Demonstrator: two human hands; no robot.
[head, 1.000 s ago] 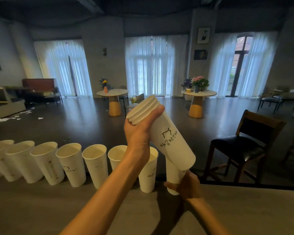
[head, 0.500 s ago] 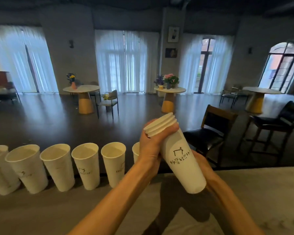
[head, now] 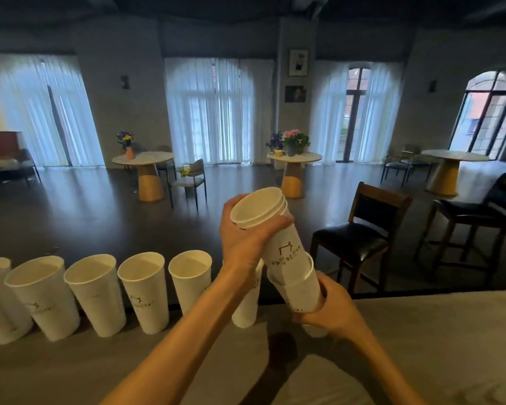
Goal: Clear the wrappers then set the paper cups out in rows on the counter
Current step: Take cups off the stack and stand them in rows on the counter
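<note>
Our right hand [head: 330, 312] now clamps the bottom cup [head: 300, 287], slid partly off the stack [head: 270, 226] our left hand [head: 243, 238] grips at frame centre; next cup for the row [head: 94, 293]

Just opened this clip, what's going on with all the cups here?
A person is setting out paper cups along the counter. The left hand grips the top of a nested stack of cups, while the right hand pulls the bottom cup partway off it. A row of cups already stands upright along the counter's far edge, reaching behind the left forearm. No wrappers are visible.
</note>
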